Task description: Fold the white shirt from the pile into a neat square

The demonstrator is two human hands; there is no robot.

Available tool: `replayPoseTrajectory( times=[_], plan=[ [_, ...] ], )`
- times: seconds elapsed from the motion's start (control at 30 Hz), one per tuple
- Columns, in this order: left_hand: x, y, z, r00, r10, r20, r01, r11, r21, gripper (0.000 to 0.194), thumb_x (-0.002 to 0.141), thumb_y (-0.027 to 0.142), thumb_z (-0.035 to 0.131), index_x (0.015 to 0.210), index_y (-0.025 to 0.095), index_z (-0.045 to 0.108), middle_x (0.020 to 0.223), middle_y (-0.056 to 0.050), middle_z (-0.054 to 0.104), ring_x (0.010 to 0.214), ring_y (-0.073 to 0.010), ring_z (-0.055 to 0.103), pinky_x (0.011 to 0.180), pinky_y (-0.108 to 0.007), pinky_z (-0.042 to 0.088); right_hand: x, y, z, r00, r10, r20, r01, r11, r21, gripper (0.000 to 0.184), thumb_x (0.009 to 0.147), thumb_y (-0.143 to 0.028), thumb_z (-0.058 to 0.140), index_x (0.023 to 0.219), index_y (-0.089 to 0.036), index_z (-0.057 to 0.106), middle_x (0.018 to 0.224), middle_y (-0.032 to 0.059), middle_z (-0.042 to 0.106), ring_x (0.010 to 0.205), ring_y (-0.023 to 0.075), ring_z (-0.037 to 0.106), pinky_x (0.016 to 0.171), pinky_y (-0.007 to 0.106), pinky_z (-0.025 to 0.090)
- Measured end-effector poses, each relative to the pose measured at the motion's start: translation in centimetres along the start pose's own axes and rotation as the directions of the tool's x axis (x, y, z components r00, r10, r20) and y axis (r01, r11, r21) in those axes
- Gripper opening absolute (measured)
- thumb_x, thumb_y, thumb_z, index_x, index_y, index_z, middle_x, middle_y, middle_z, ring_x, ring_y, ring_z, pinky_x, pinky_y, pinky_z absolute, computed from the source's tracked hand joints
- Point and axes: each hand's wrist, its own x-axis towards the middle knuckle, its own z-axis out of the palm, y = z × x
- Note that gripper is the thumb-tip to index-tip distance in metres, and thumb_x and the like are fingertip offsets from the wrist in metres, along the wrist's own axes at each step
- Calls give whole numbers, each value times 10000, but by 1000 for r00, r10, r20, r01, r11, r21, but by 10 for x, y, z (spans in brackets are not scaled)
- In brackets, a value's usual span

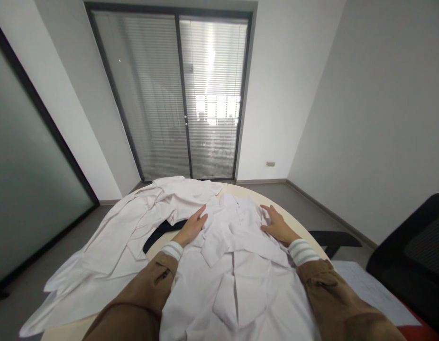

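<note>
A white garment [241, 265], which looks like a lab coat, lies spread and wrinkled on the round table [294, 215] in front of me. My left hand [191, 228] rests at its left edge near the far end, fingers stretched out. At the opposite edge, my right hand [277, 226] has its thumb and fingers apart, fingertips at the cloth. Neither hand visibly grips the fabric. More white clothing [123, 237] is heaped along the left side of the table and hangs over its edge. Between the two lies a dark piece [162, 233], partly covered by the white cloth.
On the right stands a black chair [415, 246] with an armrest close to the table. Papers [372, 289] lie over something red beside it. Beyond the table are a glass door with blinds [212, 118] and white walls.
</note>
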Motion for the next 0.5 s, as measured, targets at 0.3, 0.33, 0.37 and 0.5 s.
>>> replayPoseTrajectory(
  times=[0.3,0.33,0.37,0.5],
  plan=[
    [4,11,12,977,196,80,-204,974,101,434,927,429,498,1179,161,729,1370,-117,613,1320,-273,511,1156,-415,326,17,0,10,997,44,-65,-40,997,74,433,851,-307,530,1243,-197,676,1224,123,669,1099,253,619,991,371,435],
    [2,15,13,966,232,112,-244,964,109,414,928,422,503,1144,167,746,1376,-121,608,1318,-271,516,1148,-412,340,18,2,10,997,33,-64,-28,997,76,447,826,-262,536,1246,-202,676,1222,114,670,1065,242,628,974,361,444],
    [0,19,14,955,258,149,-275,955,109,391,929,414,508,1102,173,764,1367,-120,615,1305,-269,531,1130,-402,367,19,3,10,998,16,-56,-12,997,79,482,794,-218,540,1258,-210,672,1217,103,673,1021,230,636,952,353,454],
    [-7,24,19,921,277,274,-315,944,102,303,911,352,547,994,187,787,1136,-86,742,1091,-238,671,978,-344,503,18,8,11,998,-53,31,48,989,138,586,736,-149,511,1300,-215,653,1064,62,729,844,203,651,857,344,491]
  ],
)
